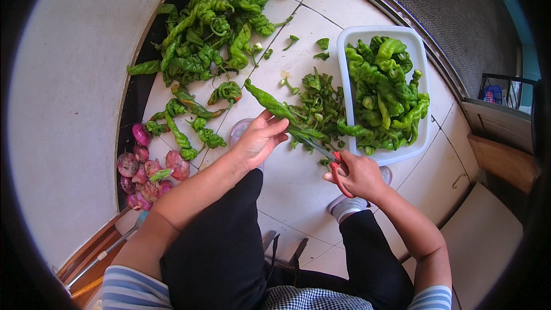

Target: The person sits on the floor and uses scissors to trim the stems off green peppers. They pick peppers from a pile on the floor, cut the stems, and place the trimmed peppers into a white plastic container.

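Observation:
My left hand (263,140) grips a long green pepper (270,102), its pointed end up and to the left. In my right hand (359,174) is a pair of scissors (317,148) with red handles. The blades reach to the lower end of the pepper; whether they touch it I cannot tell. Below and behind the pepper lies a pile of cut stems and tops (320,101) on the tiled floor. To the right, a white plastic tub (345,69) holds many green peppers (385,90). One pepper hangs over its left rim.
A large heap of curly green peppers (206,30) lies at the upper left, with several looser ones (181,135) nearer me. Red onions (146,172) sit by the left wall (73,94). A dark mat (413,0) lies beyond a curved-looking sill. My feet flank the work area.

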`<state>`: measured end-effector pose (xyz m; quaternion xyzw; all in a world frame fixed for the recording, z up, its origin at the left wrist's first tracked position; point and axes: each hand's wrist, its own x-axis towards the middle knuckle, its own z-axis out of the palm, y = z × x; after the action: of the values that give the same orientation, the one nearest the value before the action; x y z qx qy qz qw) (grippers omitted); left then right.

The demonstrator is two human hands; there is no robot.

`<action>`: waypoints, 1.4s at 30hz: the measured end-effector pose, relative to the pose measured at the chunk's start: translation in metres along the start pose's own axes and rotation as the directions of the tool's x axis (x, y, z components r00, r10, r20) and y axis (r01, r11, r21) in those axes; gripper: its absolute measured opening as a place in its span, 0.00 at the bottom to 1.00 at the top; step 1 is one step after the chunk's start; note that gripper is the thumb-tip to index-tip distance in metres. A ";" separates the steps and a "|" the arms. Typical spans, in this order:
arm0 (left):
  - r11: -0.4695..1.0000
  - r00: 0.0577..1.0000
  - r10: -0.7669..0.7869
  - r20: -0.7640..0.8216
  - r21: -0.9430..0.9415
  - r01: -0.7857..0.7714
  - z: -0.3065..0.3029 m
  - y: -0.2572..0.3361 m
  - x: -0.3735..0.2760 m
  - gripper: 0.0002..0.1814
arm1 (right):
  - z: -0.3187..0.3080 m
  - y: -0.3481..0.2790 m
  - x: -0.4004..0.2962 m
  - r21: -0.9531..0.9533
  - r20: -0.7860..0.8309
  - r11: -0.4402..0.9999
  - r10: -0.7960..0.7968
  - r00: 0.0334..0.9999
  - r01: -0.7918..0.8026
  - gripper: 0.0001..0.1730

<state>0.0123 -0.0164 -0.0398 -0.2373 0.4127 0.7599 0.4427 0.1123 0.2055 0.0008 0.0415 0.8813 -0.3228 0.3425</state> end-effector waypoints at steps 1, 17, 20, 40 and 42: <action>1.000 1.000 -0.011 -0.002 -0.015 0.011 0.001 -0.002 0.000 0.15 | -0.001 -0.001 0.000 0.019 0.011 1.000 0.002 1.000 -0.003 0.33; 0.970 0.998 -0.058 0.017 -0.237 0.061 0.006 -0.028 0.002 0.19 | 0.006 -0.018 0.006 0.085 -0.018 0.993 0.088 0.996 -0.086 0.31; 0.971 0.999 -0.038 0.015 -0.236 0.041 0.015 -0.027 0.000 0.20 | 0.005 -0.018 0.007 0.117 0.018 0.987 0.105 0.994 -0.107 0.31; 0.993 0.997 -0.032 0.076 -0.113 0.040 0.018 -0.033 -0.001 0.19 | 0.023 -0.010 0.010 0.666 0.194 0.697 0.180 0.964 -0.264 0.20; 0.997 0.995 -0.056 0.079 -0.058 0.060 0.016 -0.031 -0.003 0.20 | 0.024 -0.013 0.011 0.769 -0.007 0.628 0.195 0.981 -0.119 0.18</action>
<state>0.0409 0.0040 -0.0425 -0.2326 0.3651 0.7674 0.4730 0.1141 0.1794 -0.0119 0.2734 0.6695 -0.6315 0.2799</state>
